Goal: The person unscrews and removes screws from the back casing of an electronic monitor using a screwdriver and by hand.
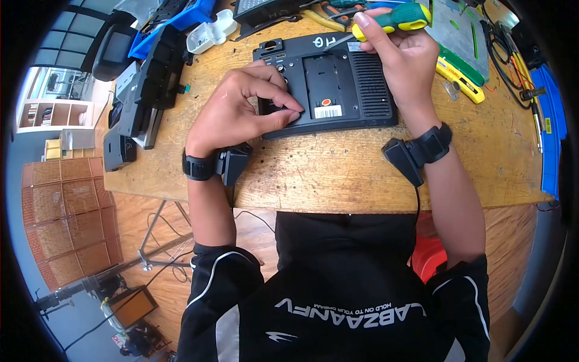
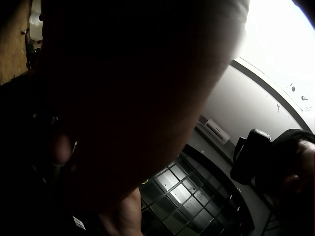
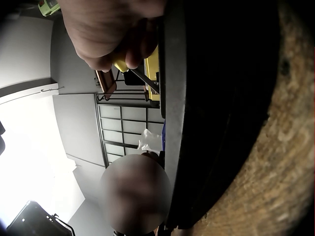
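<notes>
The right grip (image 1: 409,66) holds the green-and-yellow screwdriver (image 1: 409,17) slantwise over the black device (image 1: 324,81), which lies on the desk (image 1: 325,175), while the left grip (image 1: 236,108) bends over its left side, whether pinching something I cannot tell, and a slipping handle could let the screwdriver scratch the device.

Black device (image 1: 325,84): left part hidden behind left fingers (image 1: 270,92).
Between left fingertips (image 1: 294,115): cannot tell.
Barcode label (image 1: 328,112): print too small to read.
Screwdriver (image 1: 405,17): handle partly covered by right fingers (image 1: 373,32).
Desk (image 3: 266,187), right wrist view: blurred, cut off.
</notes>
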The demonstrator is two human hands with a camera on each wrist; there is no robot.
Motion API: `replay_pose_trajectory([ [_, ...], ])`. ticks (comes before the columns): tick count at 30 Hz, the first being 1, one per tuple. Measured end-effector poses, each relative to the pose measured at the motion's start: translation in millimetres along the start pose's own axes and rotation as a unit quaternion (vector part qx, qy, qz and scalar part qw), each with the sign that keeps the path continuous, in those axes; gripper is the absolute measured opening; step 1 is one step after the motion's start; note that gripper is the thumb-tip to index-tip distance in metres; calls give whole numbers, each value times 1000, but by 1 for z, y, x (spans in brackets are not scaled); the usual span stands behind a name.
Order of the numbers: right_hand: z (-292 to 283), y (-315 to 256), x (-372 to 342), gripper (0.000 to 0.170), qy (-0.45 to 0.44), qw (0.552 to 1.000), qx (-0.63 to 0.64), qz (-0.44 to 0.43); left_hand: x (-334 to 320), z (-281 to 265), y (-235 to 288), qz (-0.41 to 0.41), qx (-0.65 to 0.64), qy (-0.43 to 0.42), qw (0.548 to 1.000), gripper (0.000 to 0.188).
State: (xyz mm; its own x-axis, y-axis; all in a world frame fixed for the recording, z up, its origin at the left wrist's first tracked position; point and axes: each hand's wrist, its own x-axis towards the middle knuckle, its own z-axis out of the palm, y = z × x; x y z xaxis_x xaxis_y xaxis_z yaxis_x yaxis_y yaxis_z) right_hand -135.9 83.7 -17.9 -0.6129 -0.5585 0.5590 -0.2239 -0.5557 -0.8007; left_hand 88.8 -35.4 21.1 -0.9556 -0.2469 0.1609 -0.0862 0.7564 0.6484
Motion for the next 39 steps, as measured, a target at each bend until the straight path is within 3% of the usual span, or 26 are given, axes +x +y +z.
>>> replay_pose_trajectory([
  [3, 0, -9, -1, 14, -6, 997, -49, 55, 0, 1, 0, -6, 2, 0, 1000, 19],
  [5, -1, 1, 0, 14, -8, 999, -32, -2, 0, 2, 0, -3, 3, 4, 1000, 20],
  [9, -1, 5, 1, 15, -10, 1000, -19, -18, 1, 3, 0, -1, 0, 9, 1000, 20],
  [12, -1, 4, 1, 15, -9, 1000, -15, -12, 1, 1, 3, -57, -2, -5, 998, 21],
  [17, -1, 5, 1, 14, -10, 1000, -10, -27, 0, 2, -5, 20, 22, 1, 1000, 18],
  [21, 2, 3, -1, 11, -11, 1000, -7, -24, 3, 0, 4, 19, 17, 4, 1000, 18],
  [24, 1, 3, -1, 9, -18, 999, -26, -21, 2, 0, 4, -35, 6, -7, 999, 20],
  [30, -2, 5, 0, 5, -27, 999, -32, -18, 2, 2, -5, 47, 14, 2, 999, 20],
  [33, 0, 5, -1, 5, -62, 997, -5, -40, 4, 2, 2, 66, -24, 21, 997, 23],
  [35, 7, -5, -7, 8, -87, 995, 39, 27, 2, 4, 5, 24, -19, 144, 989, 27],
  [39, 21, -20, -19, 17, -115, 991, 62, -4, 4, 6, 12, -2, -6, 163, 987, 25],
])
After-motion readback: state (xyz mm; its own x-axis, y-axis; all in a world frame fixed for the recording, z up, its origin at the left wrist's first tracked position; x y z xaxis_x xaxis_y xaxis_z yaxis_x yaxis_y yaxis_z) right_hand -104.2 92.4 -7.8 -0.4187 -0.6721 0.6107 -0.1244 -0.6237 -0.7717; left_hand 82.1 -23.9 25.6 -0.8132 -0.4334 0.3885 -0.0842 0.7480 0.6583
